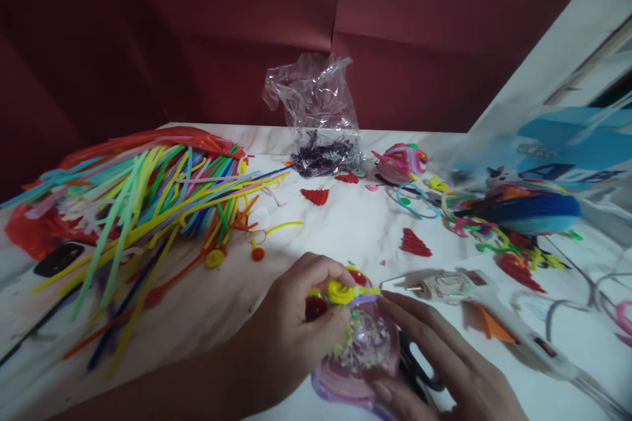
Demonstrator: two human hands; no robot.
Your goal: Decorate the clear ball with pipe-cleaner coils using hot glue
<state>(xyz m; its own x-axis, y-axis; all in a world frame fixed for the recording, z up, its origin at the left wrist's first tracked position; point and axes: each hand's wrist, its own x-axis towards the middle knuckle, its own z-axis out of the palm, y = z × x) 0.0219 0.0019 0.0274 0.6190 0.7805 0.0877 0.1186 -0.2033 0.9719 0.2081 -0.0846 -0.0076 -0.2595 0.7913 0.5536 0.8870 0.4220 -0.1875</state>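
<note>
My left hand (316, 322) pinches a flat yellow pipe-cleaner coil (340, 291) between thumb and forefinger. The coil lies against the top of a pink and purple craft piece (340, 387) with a clear, shiny, crinkled middle (368, 339). Dark red round parts (315, 307) show beside the coil, partly behind my fingers. From the right, my right hand (444, 355) grips the same piece, forefinger at its upper edge and thumb low on its front. Black looped handles (422, 365), apparently of scissors, lie partly hidden under that hand.
A glue gun (513, 322) lies at right, its metal tip facing my hands. Many pipe cleaners (162, 191) spread over the left side. A clear plastic bag (320, 118), a coiled pink ball-like craft (402, 163) and red triangular pieces (415, 243) lie beyond.
</note>
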